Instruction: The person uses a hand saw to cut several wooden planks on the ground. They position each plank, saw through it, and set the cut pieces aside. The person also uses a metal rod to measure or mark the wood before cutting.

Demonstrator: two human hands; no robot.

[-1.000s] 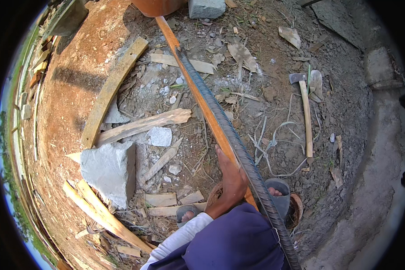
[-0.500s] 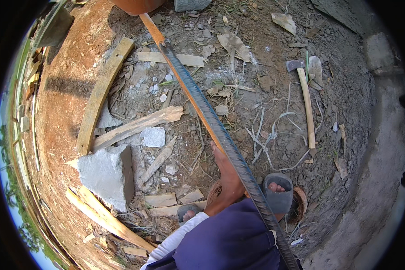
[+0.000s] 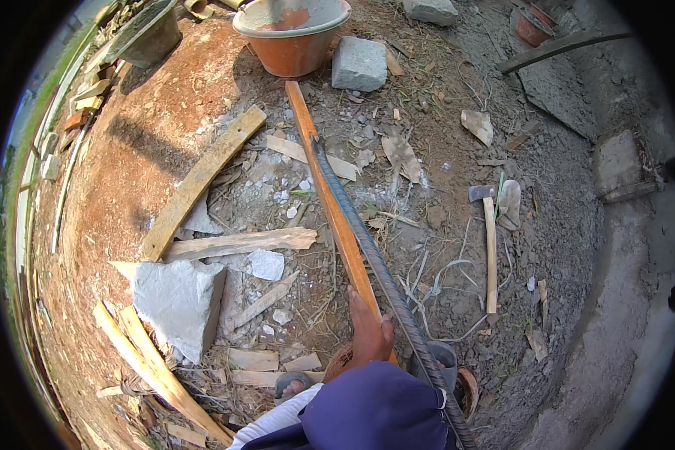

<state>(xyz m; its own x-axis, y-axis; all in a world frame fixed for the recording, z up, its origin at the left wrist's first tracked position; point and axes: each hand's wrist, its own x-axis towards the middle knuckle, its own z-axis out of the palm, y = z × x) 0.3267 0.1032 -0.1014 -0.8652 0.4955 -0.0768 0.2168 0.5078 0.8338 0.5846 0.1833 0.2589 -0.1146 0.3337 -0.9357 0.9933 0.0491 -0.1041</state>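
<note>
My left hand (image 3: 370,330) is closed around the lower part of a long orange-brown wooden strip (image 3: 338,225), with the thumb on its right side. A ribbed steel bar (image 3: 382,266) runs beside the strip. Its upper end meets the wood, and lower down a narrow gap parts the two. Toward the bottom edge the bar passes dark blue cloth (image 3: 375,412), which hides much of my arm. My right hand does not show. Grey sandals are on my feet, one (image 3: 291,384) left of the hand and one (image 3: 444,360) partly behind the bar.
A hatchet (image 3: 490,255) lies on the right near pale twine (image 3: 435,289). At left are a grey stone block (image 3: 176,304), a thick plank (image 3: 202,180) and split wood (image 3: 165,375). An orange bucket (image 3: 292,49) and another block (image 3: 359,64) stand ahead. A concrete ledge (image 3: 637,300) borders the right.
The view has shifted, bringing the whole bucket into sight. The wooden strip and steel bar have spread apart in their lower part. My left hand stays on the strip.
</note>
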